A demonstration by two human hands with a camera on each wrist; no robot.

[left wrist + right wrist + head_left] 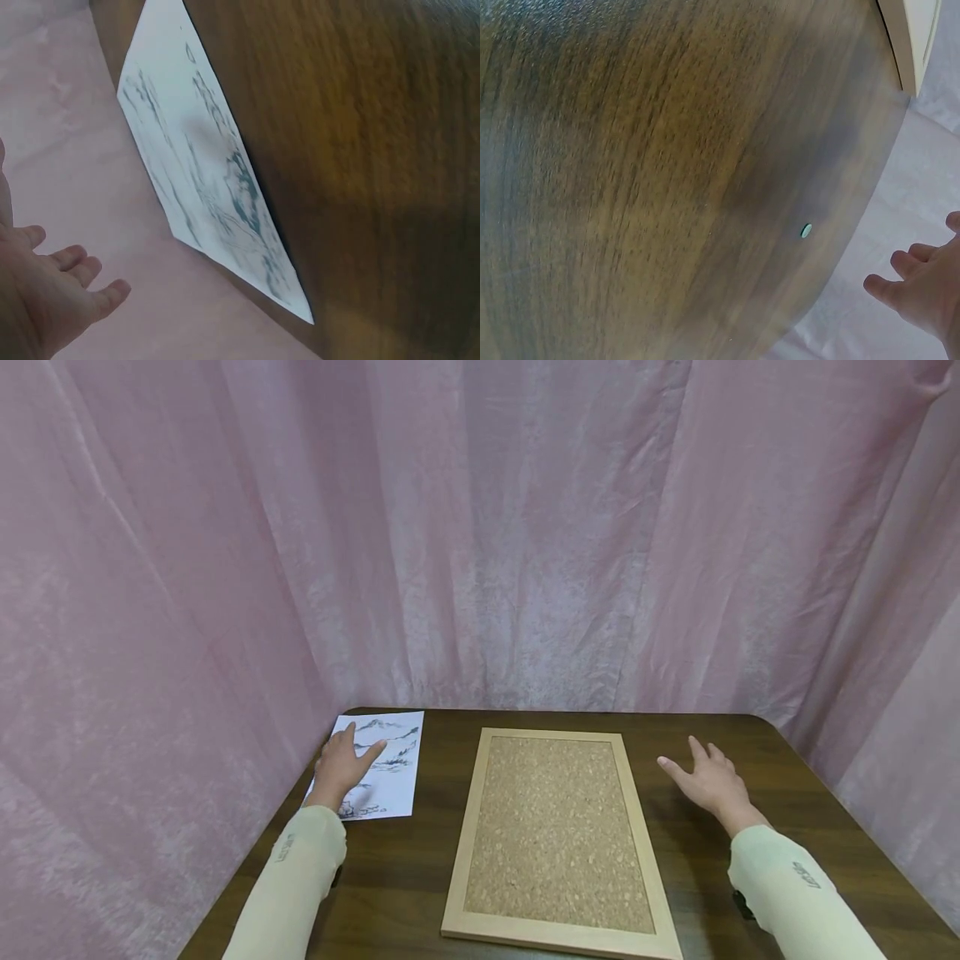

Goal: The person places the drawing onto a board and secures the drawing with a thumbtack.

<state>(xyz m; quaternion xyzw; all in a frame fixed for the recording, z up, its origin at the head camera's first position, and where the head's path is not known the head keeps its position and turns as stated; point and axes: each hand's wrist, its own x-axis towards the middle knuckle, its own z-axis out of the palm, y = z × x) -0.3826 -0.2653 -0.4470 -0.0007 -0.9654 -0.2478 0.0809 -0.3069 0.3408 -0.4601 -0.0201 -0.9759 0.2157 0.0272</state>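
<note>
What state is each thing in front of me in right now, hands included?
Paper sheet: lying flat, drawing side up
Framed corkboard: lying flat, cork side up, nothing pinned on it
Small round piece: lying on the table, too small to identify
Left hand: raised above the sheet, holding nothing
Right hand: raised beside the corkboard, holding nothing
Curtain: hanging in folds

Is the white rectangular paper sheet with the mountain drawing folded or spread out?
Spread out: the white paper sheet lies flat on the dark brown wooden table, drawn side up, with no fold visible.
</note>
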